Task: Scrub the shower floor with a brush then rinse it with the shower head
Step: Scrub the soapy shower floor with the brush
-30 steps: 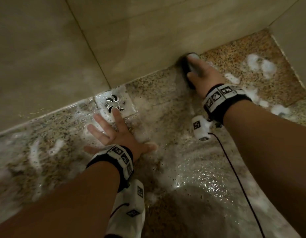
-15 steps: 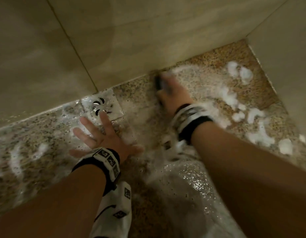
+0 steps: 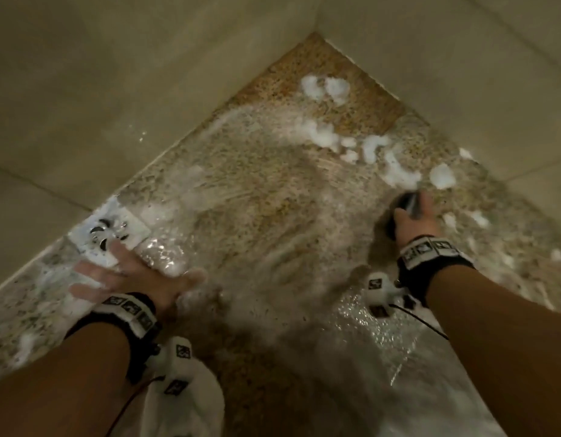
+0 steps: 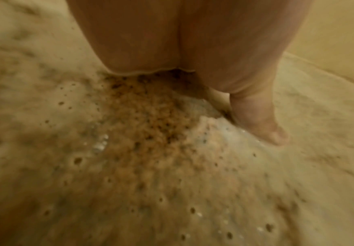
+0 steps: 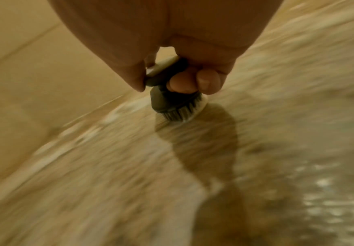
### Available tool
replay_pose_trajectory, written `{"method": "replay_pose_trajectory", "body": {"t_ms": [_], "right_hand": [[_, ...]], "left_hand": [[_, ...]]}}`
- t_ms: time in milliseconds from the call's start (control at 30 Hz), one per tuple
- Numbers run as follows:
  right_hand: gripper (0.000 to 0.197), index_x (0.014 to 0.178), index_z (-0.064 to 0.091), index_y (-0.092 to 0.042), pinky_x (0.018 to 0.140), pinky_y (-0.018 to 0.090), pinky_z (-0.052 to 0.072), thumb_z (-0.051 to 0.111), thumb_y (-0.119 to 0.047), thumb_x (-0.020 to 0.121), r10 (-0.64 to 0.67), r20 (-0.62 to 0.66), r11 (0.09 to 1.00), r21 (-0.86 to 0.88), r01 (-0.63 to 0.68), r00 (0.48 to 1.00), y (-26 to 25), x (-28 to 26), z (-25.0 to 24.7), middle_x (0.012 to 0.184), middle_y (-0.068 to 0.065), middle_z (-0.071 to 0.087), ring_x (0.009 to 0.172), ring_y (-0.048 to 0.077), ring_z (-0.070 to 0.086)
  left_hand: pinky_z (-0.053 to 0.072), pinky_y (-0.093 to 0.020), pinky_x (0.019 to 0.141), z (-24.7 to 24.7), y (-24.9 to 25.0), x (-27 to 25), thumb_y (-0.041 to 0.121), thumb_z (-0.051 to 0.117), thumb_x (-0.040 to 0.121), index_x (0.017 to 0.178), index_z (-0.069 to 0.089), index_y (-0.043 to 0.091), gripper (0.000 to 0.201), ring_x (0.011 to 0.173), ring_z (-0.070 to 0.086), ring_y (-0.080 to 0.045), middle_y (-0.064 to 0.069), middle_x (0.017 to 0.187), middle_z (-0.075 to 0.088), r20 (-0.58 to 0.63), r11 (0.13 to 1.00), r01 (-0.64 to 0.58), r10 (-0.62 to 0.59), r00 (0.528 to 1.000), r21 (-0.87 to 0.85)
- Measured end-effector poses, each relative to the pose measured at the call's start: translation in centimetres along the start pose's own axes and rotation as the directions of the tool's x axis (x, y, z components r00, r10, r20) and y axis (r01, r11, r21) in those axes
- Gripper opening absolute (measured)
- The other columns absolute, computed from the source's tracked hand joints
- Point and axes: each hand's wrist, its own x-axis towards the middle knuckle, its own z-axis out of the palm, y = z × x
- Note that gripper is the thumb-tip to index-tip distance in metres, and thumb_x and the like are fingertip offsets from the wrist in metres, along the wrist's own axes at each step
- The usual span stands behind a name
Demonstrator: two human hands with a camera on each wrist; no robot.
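Scrubbing looks about midway: the right hand (image 3: 413, 223) grips a small dark round bristle brush (image 5: 172, 101) pressed on the wet speckled stone shower floor (image 3: 273, 197), the left hand (image 3: 131, 275) lies flat with spread fingers beside the metal drain (image 3: 107, 231), white foam clumps (image 3: 326, 134) remain, rinsing undone.

Drain (image 3: 108, 234) left, foam (image 3: 329, 137) right, on floor (image 3: 273, 200)

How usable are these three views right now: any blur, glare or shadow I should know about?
Head view: dim warm light, glare on the wet shower floor, left hand smeared. Right wrist view: floor streaked by motion blur, the brush fairly sharp and casting a long shadow. Left wrist view: soft throughout, foam bubbles blurred.
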Motion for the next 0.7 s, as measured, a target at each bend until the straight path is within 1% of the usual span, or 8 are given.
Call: {"method": "replay_pose_trajectory", "body": {"t_ms": [133,233,333,400,467,533,633,700], "right_hand": [[0.067,0.160,0.011,-0.037,0.091,0.031,0.042,0.048,-0.032,0.105,0.163,-0.078,0.977,0.152,-0.150,0.984,5.7,-1.2,-2.7,0.154,0.014,0.042,0.126,0.039,0.052],[0.068,0.158,0.006,-0.046,0.079,0.041,0.057,0.046,-0.035,0.103,0.119,-0.030,0.976,0.185,-0.111,0.992,3.5,-0.8,-0.7,0.143,0.016,0.053,0.092,0.034,0.064],[0.070,0.156,0.000,-0.048,0.059,0.036,0.056,0.042,-0.030,0.104,-0.084,0.155,0.996,0.027,0.081,0.984,-1.2,-1.1,3.6,0.105,0.017,0.060,0.071,0.030,0.064],[0.072,0.157,-0.005,-0.044,0.055,0.035,0.054,0.041,-0.028,0.104,-0.237,0.305,0.959,-0.077,0.272,0.922,-4.7,-2.2,6.2,0.097,0.014,0.060,0.070,0.030,0.064],[0.072,0.157,-0.008,-0.043,0.053,0.032,0.051,0.040,-0.028,0.106,-0.315,0.412,0.911,-0.121,0.394,0.855,-6.4,-2.6,7.4,0.115,0.017,0.064,0.073,0.028,0.065],[0.072,0.157,-0.008,-0.044,0.048,0.029,0.046,0.040,-0.028,0.106,-0.313,0.438,0.911,-0.114,0.397,0.843,-5.4,-2.3,6.5,0.124,0.018,0.062,0.069,0.025,0.062],[0.068,0.155,0.000,-0.051,0.046,0.026,0.042,0.043,-0.036,0.105,-0.240,0.293,0.964,-0.039,0.263,0.925,-0.3,-1.0,2.9,0.123,0.015,0.064,0.063,0.024,0.061],[0.067,0.155,0.003,-0.053,0.051,0.026,0.045,0.045,-0.039,0.104,-0.145,0.176,0.989,0.017,0.145,0.974,3.4,-0.4,0.2,0.140,0.013,0.056,0.068,0.023,0.060]], "left_hand": [[0.004,-0.071,0.121,-0.4,1.0,-2.0,0.095,0.071,0.041,0.157,-0.032,0.033,0.167,0.153,-0.021,-0.050,-0.018,0.163,-0.037,-0.072,0.999,0.042,-0.042,0.996,-0.014],[0.019,-0.072,0.119,-0.8,1.8,-0.7,0.096,0.075,0.031,0.160,-0.026,0.026,0.179,0.154,0.002,-0.056,-0.026,0.169,-0.016,-0.075,0.997,0.075,-0.072,0.995,0.035],[0.040,-0.074,0.105,-0.1,2.1,3.3,0.095,0.071,-0.008,0.159,-0.022,0.026,0.203,0.144,0.033,-0.058,-0.026,0.169,0.016,-0.066,0.995,0.075,-0.079,0.995,-0.063],[0.042,-0.071,0.105,0.4,3.8,3.1,0.093,0.079,0.005,0.163,-0.011,0.020,0.196,0.144,0.037,-0.054,-0.024,0.167,0.026,-0.107,0.991,-0.012,-0.002,0.994,-0.133],[0.040,-0.069,0.109,0.8,6.5,0.4,0.097,0.076,0.012,0.163,-0.008,0.019,0.190,0.148,0.032,-0.052,-0.022,0.169,0.021,-0.132,0.986,-0.083,0.064,0.989,-0.146],[0.038,-0.071,0.109,1.1,8.7,-2.5,0.103,0.067,0.009,0.162,-0.016,0.027,0.190,0.151,0.024,-0.052,-0.020,0.172,0.008,-0.128,0.982,-0.097,0.076,0.989,-0.162],[0.036,-0.067,0.114,2.1,10.9,-5.0,0.090,0.077,0.049,0.164,-0.014,0.028,0.159,0.152,0.015,-0.054,-0.019,0.172,-0.009,-0.110,0.982,-0.149,0.136,0.985,-0.114],[0.028,-0.065,0.119,2.6,12.1,-5.8,0.090,0.075,0.050,0.164,-0.013,0.028,0.157,0.155,0.004,-0.051,-0.018,0.171,-0.016,-0.104,0.969,-0.228,0.218,0.970,-0.097]]}}
